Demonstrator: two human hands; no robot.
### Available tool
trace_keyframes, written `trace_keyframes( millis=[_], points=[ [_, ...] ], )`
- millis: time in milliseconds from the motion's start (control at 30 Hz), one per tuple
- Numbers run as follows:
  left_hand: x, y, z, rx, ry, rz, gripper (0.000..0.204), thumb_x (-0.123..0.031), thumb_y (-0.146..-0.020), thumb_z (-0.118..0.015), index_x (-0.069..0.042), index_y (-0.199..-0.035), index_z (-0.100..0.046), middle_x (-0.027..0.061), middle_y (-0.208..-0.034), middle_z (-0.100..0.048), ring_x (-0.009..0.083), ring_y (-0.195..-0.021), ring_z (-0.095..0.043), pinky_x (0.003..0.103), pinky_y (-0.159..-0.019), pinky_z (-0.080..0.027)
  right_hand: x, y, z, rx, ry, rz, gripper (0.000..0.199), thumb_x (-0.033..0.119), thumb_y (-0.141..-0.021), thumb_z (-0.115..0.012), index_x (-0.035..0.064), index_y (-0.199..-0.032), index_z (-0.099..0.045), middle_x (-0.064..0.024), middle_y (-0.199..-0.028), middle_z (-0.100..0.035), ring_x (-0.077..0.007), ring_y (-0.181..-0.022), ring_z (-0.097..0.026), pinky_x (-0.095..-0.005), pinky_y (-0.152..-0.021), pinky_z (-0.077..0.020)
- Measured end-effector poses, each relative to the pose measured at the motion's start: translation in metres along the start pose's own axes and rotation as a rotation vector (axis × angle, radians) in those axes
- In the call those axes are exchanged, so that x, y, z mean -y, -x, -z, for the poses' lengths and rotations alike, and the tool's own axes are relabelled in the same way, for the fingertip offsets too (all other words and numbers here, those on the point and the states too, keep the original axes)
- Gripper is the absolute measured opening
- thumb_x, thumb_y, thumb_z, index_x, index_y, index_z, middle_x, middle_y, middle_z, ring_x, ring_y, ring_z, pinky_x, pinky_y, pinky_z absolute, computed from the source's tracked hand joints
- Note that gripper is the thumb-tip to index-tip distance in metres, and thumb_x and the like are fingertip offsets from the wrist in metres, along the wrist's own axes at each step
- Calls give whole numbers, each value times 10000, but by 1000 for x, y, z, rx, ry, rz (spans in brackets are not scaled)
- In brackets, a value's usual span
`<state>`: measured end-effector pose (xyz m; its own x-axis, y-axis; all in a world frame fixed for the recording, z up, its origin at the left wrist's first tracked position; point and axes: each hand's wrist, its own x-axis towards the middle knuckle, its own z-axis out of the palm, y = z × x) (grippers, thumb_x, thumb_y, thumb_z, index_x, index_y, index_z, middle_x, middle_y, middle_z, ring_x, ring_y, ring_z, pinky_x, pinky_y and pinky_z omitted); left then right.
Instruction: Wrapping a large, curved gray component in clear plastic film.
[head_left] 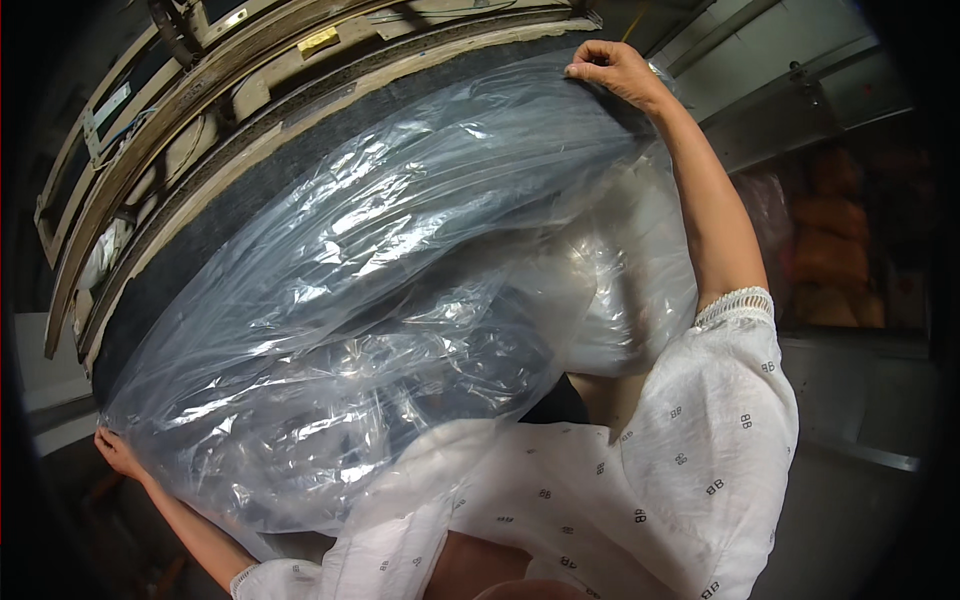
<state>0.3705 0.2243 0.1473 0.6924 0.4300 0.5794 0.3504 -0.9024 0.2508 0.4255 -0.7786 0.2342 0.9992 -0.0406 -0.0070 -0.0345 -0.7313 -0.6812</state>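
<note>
A wide sheet of clear plastic film [380, 250] stretches between my two hands, wrinkled and shiny, its lower part hanging in loose folds toward my body. My right hand [618, 72], at the far right, pinches the film's edge between thumb and fingers. At the near left, my left hand [118, 452] is closed on the film's other end. Beneath the film's far edge lies a dark surface [235, 195] running along a long machine. Whether the film is one layer or several, I cannot tell.
The machine's long bar [190, 190] and frame [140, 130] run across the far left, with a yellow piece [318, 41] on it. Orange bundles [832, 245] are stacked at the right. More bunched film [625, 270] hangs beside my right arm.
</note>
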Motion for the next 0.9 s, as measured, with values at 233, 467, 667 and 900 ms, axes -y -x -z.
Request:
trace_keyframes(
  millis=[233,467,667,900],
  points=[
    [29,-24,41,-1,614,221,361,-297,-889,-548,-14,-1113,-558,76,-1061,-596,166,-949,-535,255,-849,-405,18,5,-19,-128,-52,189,208,252,-831,-615,50,-851,-569,26,-742,-542,-61,-717,-476,-216,-662,-388],
    [11,-25,91,188,967,574,402,-233,-846,-619,-52,-1193,-530,73,-1148,-564,176,-984,-544,273,-835,-440,24,41,-25,120,169,271,299,252,-740,-706,68,-924,-559,-6,-862,-482,-115,-825,-452,-243,-765,-371],
    [3,-20,100,171,752,479,335,-275,-813,-665,-101,-1094,-612,-52,-894,-623,10,-510,-339,170,-446,-245,26,22,-34,-18,-140,203,193,211,-785,-671,49,-787,-567,54,-719,-516,-48,-684,-444,-201,-619,-365],
    [52,-6,175,275,709,395,303,-257,-854,-614,-89,-1104,-580,-33,-985,-611,13,-755,-481,169,-607,-341,40,-3,-85,-306,136,237,204,222,-764,-661,37,-826,-600,-26,-693,-594,-114,-655,-540,-275,-625,-427]
  ],
)
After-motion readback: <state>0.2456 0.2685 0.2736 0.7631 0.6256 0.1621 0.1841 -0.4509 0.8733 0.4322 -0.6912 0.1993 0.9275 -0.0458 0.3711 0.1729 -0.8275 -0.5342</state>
